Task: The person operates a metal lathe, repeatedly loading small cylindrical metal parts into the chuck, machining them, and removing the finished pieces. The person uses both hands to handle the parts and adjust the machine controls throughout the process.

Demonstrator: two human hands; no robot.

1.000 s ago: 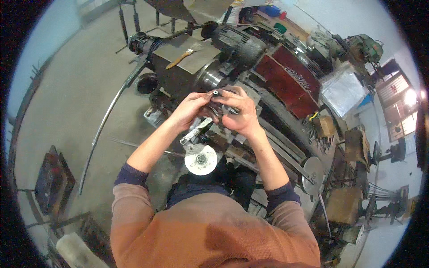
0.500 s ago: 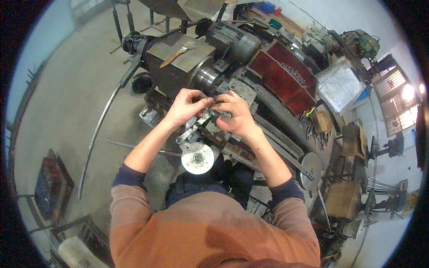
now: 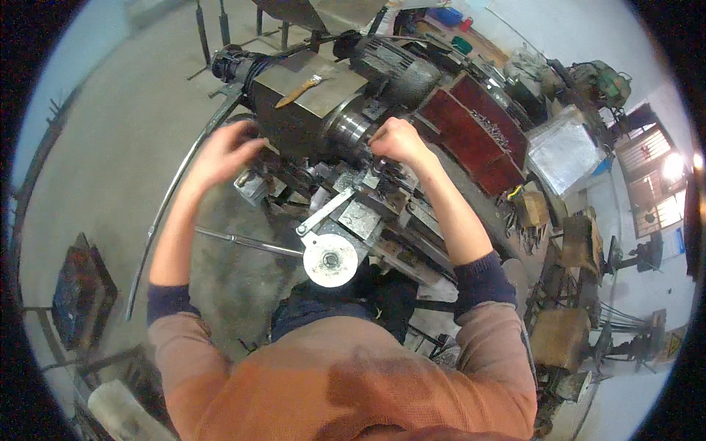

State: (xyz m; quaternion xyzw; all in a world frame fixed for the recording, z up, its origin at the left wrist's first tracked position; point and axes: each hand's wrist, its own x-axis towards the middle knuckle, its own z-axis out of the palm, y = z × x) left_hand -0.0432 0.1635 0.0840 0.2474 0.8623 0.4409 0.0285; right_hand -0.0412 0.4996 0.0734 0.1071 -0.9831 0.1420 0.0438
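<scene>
My left hand (image 3: 226,153) is above the dark round pot (image 3: 241,119) on the left side of the lathe. Its thumb and fingers look apart, slightly smeared by motion, and nothing shows between them. My right hand (image 3: 399,141) is closed, its fingers curled in at the front of the shiny lathe chuck (image 3: 348,126). What its fingertips grip, if anything, is too small to make out. Below the hands lie the tool slide (image 3: 360,217), a metal lever (image 3: 325,212) and a pale round handwheel (image 3: 330,260).
A wooden-handled brush (image 3: 300,91) lies on the grey headstock cover (image 3: 331,82). Behind the chuck stand a ribbed motor (image 3: 397,66) and a red tray (image 3: 471,132) with metal chips. A long metal bar (image 3: 176,195) curves down the left. Farther right is a silvery sheet-covered box (image 3: 563,151).
My hands have parted from their meeting point over the slide. The left has moved left to the dark pot; the right has moved up and slightly right, to the chuck.
</scene>
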